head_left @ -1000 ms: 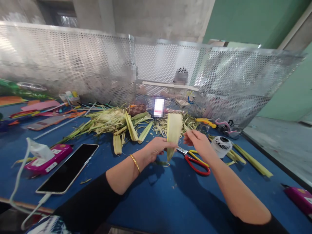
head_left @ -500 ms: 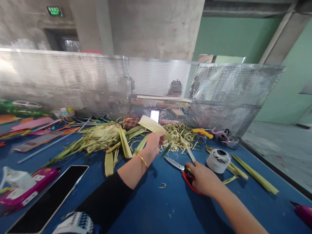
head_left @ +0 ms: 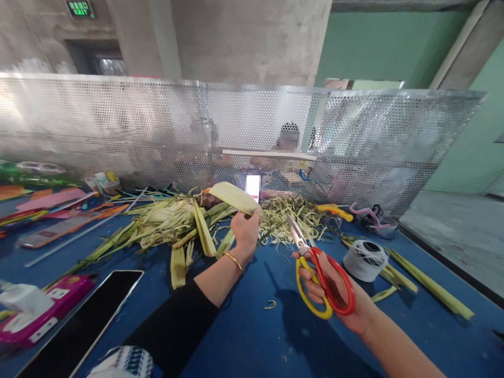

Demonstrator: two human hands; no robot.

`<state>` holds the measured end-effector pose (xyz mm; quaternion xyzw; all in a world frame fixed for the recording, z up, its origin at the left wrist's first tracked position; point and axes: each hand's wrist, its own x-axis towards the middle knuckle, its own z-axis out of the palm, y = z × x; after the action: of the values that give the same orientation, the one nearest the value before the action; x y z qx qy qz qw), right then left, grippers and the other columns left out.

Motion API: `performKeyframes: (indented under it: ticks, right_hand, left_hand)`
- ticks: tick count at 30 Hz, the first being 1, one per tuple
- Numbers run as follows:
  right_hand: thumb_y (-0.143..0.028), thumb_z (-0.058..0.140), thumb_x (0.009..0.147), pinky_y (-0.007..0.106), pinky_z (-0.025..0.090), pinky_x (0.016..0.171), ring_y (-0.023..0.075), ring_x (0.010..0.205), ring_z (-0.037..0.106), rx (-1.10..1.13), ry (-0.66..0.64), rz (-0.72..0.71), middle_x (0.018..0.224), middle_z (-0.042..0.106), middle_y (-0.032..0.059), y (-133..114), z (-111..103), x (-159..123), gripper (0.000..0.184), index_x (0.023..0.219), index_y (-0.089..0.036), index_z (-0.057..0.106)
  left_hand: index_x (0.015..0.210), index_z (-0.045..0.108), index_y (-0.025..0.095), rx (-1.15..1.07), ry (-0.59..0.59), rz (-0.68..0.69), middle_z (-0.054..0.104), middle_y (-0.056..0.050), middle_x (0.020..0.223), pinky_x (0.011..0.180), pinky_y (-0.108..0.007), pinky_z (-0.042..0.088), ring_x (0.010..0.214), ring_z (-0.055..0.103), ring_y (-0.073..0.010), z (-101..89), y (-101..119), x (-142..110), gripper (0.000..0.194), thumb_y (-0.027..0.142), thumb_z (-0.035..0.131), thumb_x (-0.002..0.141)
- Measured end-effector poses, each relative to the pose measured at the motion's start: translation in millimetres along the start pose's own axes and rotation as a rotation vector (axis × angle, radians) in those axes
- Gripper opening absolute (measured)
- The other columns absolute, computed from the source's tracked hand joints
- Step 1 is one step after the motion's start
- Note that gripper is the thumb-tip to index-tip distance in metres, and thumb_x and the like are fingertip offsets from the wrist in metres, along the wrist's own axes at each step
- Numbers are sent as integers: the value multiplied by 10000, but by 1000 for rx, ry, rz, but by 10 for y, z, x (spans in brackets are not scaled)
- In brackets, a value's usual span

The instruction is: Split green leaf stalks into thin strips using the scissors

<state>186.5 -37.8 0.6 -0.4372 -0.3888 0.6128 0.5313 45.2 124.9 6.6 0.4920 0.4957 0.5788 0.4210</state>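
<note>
Green "EXIT" on dark sign (head_left: 80, 9), high on wall (head_left: 41, 29), far beyond and left of left hand (head_left: 246, 232); characters above word too small to read.

on the worktop (head_left: 244, 336), near left, lies the phone (head_left: 86, 320), with the power strip (head_left: 76, 294) just left of it. behind these, nearer the middle, sits the heap of leaves (head_left: 169, 223); the pile of shreds (head_left: 285, 210) is right of it. before that pile are the scissors (head_left: 302, 247) in the right fingers (head_left: 315, 290), left of the thread spool (head_left: 366, 260). the partition (head_left: 118, 115) stands behind all this; beyond it, poorly seen, are perhaps two people (head_left: 289, 139).
</note>
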Motion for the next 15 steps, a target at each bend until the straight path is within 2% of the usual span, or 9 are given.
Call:
performKeyframes:
  ticks: [3, 7, 10, 15]
  right_hand:
    - [-704, 539, 742, 265, 416, 568, 106, 565, 441, 207, -140, 74, 758, 514, 11, -1, 93, -44, 567, 1009, -208, 599]
    - [-767, 446, 750, 240, 377, 480, 76, 471, 387, 305, -237, 175, 695, 513, 1, 56, 85, -21, 642, 954, -178, 602]
    - [-764, 397, 778, 229, 359, 435, 70, 434, 375, 321, -228, 192, 670, 512, -2, 94, 50, 17, 656, 958, -166, 597]
    - [-694, 402, 833, 221, 377, 410, 77, 424, 410, 302, -138, 209, 639, 513, -9, 103, 20, 61, 576, 969, -166, 587]
  left_hand:
    - [719, 640, 173, 43, 72, 130, 656, -19, 682, 616, -240, 440, 657, 612, -161, 24, -26, -50, 212, 382, 637, 689]
    - [645, 648, 166, 86, 107, 233, 628, -1, 595, 613, -241, 423, 590, 577, -146, 59, -48, -116, 212, 375, 647, 680]
    - [614, 645, 163, 92, 95, 276, 609, 7, 559, 590, -232, 411, 557, 550, -132, 95, -88, -160, 225, 377, 649, 686]
    - [644, 677, 164, 56, 13, 274, 632, 2, 571, 560, -219, 416, 565, 566, -132, 198, -199, -250, 233, 390, 658, 694]
